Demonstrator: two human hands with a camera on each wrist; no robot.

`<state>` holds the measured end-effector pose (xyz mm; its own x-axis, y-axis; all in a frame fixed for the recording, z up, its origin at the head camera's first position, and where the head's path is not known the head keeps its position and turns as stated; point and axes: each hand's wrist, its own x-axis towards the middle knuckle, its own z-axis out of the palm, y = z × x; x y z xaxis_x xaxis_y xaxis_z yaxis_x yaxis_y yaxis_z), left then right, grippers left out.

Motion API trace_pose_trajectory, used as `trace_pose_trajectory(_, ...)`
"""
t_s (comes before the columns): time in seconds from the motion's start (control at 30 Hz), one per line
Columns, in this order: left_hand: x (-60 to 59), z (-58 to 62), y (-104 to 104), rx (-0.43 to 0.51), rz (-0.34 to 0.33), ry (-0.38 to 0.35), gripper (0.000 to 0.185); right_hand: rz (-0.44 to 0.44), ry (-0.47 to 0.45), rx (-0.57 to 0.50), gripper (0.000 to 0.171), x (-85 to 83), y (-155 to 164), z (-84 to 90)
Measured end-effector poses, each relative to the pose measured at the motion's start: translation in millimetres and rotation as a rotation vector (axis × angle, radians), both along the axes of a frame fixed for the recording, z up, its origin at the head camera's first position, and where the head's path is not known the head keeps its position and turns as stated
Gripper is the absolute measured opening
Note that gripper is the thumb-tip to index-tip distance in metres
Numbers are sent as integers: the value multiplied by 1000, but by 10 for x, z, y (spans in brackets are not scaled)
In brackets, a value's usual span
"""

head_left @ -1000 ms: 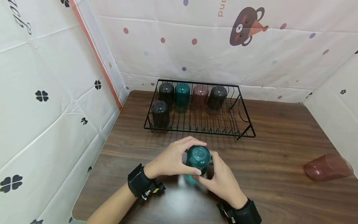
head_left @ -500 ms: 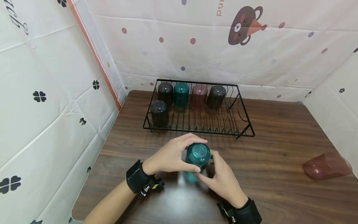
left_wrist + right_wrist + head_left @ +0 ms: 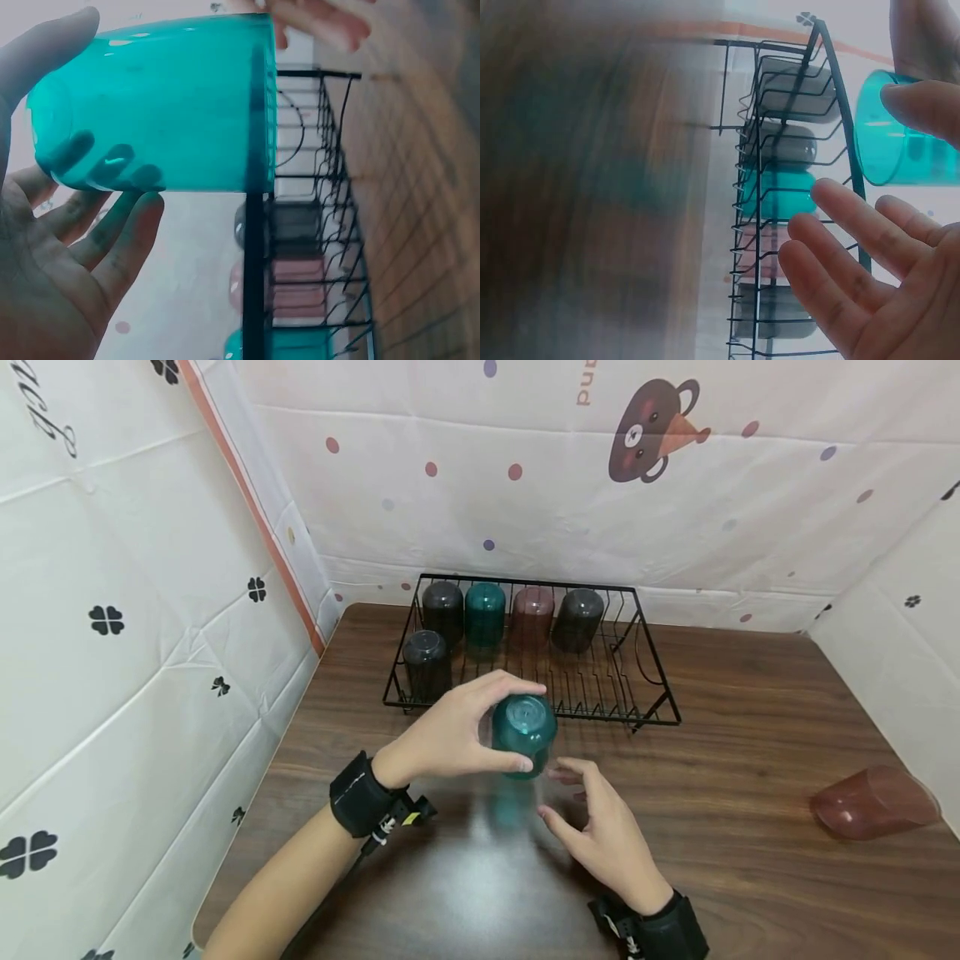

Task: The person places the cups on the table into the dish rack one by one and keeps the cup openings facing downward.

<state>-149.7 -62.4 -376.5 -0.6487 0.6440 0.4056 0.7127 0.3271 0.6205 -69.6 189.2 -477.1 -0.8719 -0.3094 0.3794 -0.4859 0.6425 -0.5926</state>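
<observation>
My left hand (image 3: 457,731) grips a teal cup (image 3: 525,731) near its base, thumb on the near side and fingers round the far side. The cup is upside down, base up, raised over the table just in front of the black wire rack (image 3: 600,717). In the left wrist view the teal cup (image 3: 165,105) is see-through, with fingertips showing behind its wall. Just to the right of the cup, my right hand (image 3: 607,835) is apart from it, fingers loosely bent with nothing between them. In the right wrist view its fingers (image 3: 847,262) are spread.
Inside the rack several cups stand upside down: a dark grey one (image 3: 427,664) in the front left, and behind it a row with a grey, a teal (image 3: 485,610), a pink (image 3: 533,614) and another grey cup (image 3: 578,618). A pink cup (image 3: 873,803) lies on its side at the right.
Both hands were round the teal cup. My right hand has let go and stays near its old place, while the left hand has carried the cup up and away toward the rack.
</observation>
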Motion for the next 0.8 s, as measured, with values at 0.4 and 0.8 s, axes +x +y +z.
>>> trace_pose_trajectory(0.4,-227,244,-118,33,111,37,75,-65,2,15,53,67,110,48)
trace_pose_trajectory(0.8,-555,343,-242,6,268,35,76,-192,54,26,31,192,464,96)
